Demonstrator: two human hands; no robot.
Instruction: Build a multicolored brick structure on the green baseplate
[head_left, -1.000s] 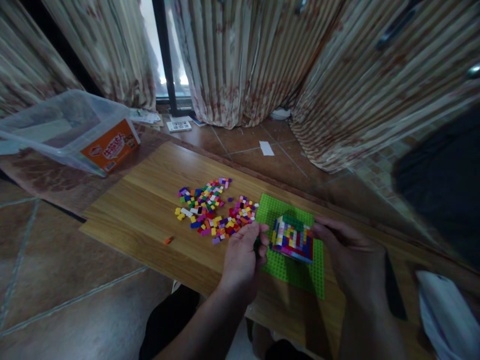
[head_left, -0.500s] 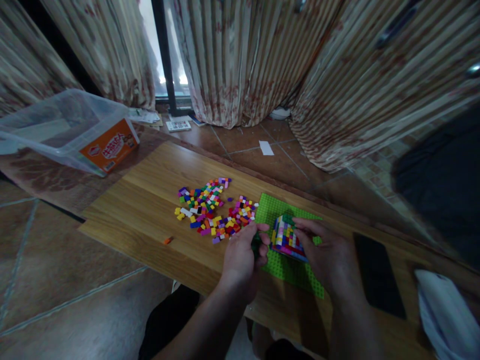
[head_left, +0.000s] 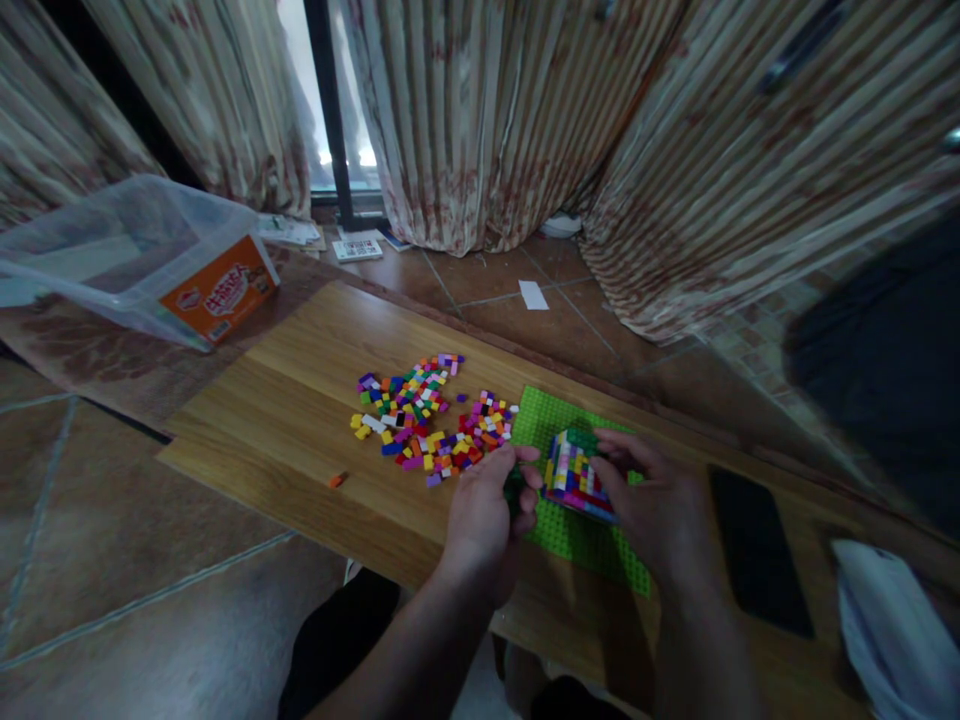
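Observation:
A multicoloured toy brick building (head_left: 576,478) with green bricks along its top stands on a green baseplate (head_left: 541,415). My right hand (head_left: 652,490) is bent round the building's upper right end, fingertips at the green top bricks and thumb lower on the near side. Its palm hides that end, so a small brick between the fingers could not be seen. My left hand (head_left: 491,505) is closed, palm turned up, just left of the building. Dark green bricks (head_left: 514,488) show between its curled fingers; how many I cannot tell.
Loose coloured bricks (head_left: 427,420) lie in a pile left of the baseplate on the wooden table (head_left: 300,400). One orange brick (head_left: 337,480) lies apart. A dark flat slab (head_left: 757,550) and a white bag (head_left: 892,620) are at the right. A clear plastic bin (head_left: 135,270) stands far left.
My right hand's fingertips have shifted slightly right along the building's top, showing more of the green bricks. My left hand stays in nearly the same place.

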